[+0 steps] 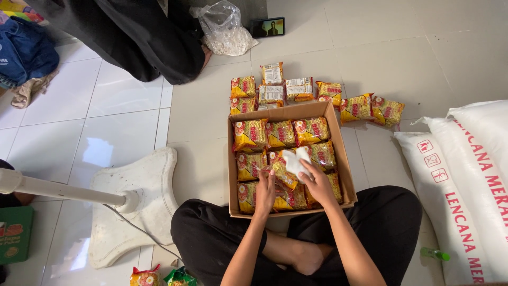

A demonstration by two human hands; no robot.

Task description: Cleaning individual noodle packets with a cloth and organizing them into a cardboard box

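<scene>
An open cardboard box [341, 153] sits on the tiled floor before my crossed legs, filled with yellow noodle packets [280, 133]. My left hand [264, 191] grips one yellow packet [283, 175] lifted slightly above the others near the box's front. My right hand [317, 182] holds a crumpled white cloth [295, 160] against that packet. More yellow packets [299, 90] lie loose on the floor beyond the box's far edge and to its right.
A white fan base and pole [137, 204] stand to my left. Large white sacks [465, 175] lie on the right. Another person in black [143, 42] sits at the far left, beside a plastic bag [225, 32] and a phone [268, 26].
</scene>
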